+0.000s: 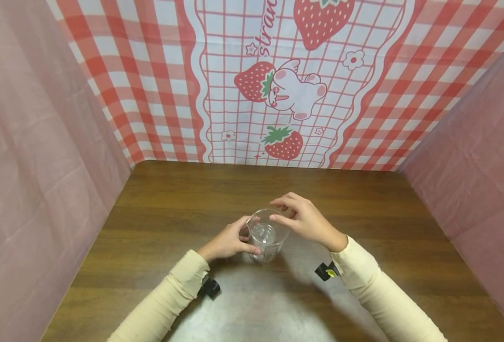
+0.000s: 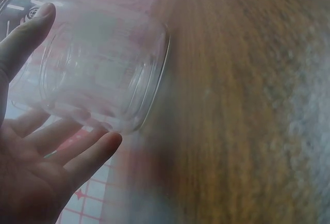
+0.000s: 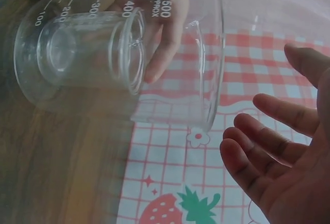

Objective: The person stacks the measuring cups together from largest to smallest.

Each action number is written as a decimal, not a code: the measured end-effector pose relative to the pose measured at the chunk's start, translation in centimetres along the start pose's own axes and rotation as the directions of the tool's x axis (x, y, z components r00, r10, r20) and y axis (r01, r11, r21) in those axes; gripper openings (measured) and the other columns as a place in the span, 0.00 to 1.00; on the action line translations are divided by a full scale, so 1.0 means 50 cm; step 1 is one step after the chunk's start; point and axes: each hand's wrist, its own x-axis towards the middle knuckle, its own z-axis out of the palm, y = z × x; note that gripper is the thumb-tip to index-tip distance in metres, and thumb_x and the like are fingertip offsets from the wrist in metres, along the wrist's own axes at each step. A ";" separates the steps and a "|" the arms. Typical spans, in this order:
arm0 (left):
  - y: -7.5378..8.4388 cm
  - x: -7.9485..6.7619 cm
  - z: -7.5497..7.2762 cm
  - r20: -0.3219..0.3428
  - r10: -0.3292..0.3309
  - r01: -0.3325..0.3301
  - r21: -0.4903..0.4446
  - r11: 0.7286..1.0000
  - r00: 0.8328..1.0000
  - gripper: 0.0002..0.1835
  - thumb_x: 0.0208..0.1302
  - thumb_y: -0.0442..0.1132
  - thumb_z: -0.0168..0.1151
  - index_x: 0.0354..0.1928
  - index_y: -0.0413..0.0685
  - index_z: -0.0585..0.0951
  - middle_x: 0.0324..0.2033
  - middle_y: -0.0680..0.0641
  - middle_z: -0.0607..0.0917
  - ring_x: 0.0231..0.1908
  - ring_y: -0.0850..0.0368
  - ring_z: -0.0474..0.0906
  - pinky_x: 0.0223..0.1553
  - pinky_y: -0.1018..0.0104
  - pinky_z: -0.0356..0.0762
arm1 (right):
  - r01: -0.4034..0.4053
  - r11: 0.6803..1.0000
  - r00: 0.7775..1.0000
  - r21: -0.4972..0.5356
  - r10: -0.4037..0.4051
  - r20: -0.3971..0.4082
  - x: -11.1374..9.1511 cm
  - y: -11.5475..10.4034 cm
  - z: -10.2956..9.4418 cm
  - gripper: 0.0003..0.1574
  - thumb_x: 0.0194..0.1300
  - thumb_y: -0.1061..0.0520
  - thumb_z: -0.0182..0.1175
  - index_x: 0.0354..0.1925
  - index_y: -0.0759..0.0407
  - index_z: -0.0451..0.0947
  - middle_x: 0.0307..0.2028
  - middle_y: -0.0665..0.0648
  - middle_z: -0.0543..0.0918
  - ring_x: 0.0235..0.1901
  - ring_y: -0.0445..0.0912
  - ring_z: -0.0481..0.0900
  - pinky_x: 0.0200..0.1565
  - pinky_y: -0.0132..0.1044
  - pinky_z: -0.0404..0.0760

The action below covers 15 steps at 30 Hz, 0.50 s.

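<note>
A large clear beaker (image 1: 276, 246) stands on the wooden table, with white volume marks up to 500 on its side in the right wrist view. A smaller clear beaker (image 3: 87, 53) sits upright inside it. My left hand (image 1: 231, 240) holds the large beaker from the left, thumb on the near side and fingers (image 2: 90, 157) around the far side. At the right of the rim hovers my right hand (image 1: 306, 219), fingers spread and loosely bent, holding nothing. In the right wrist view its fingertips (image 3: 232, 149) are apart from the glass.
The brown wooden table (image 1: 170, 199) reaches back to a red checked cloth (image 1: 162, 95) with strawberries, hung upright. Pink curtains (image 1: 42, 166) close off the left and right sides. Black wrist cameras (image 1: 210, 287) hang below both cream sleeves.
</note>
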 end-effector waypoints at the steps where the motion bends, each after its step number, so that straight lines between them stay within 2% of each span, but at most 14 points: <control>1: 0.000 0.000 0.000 -0.001 0.000 0.000 0.000 1.000 1.000 0.43 0.51 0.34 0.75 0.67 0.36 0.64 0.67 0.35 0.70 0.64 0.37 0.71 0.60 0.54 0.79 | -0.001 1.000 1.000 0.005 0.001 -0.002 -0.001 0.002 0.000 0.19 0.59 0.55 0.70 0.49 0.58 0.82 0.39 0.60 0.83 0.30 0.41 0.80 0.33 0.34 0.86; 10: 0.000 -0.003 0.000 -0.006 -0.010 0.010 0.005 1.000 1.000 0.42 0.51 0.35 0.75 0.67 0.35 0.64 0.67 0.35 0.70 0.63 0.36 0.72 0.60 0.54 0.79 | -0.030 0.999 0.999 0.042 0.030 -0.016 -0.020 0.016 0.008 0.23 0.58 0.55 0.70 0.52 0.61 0.80 0.40 0.60 0.81 0.30 0.43 0.80 0.34 0.34 0.86; 15: 0.001 -0.003 0.000 -0.010 -0.005 0.005 0.008 1.000 1.000 0.42 0.51 0.35 0.75 0.66 0.35 0.65 0.66 0.35 0.71 0.62 0.36 0.73 0.59 0.55 0.80 | -0.058 0.992 0.998 0.111 0.058 -0.002 -0.032 0.028 0.013 0.24 0.58 0.58 0.69 0.53 0.63 0.79 0.41 0.59 0.82 0.36 0.48 0.82 0.35 0.32 0.85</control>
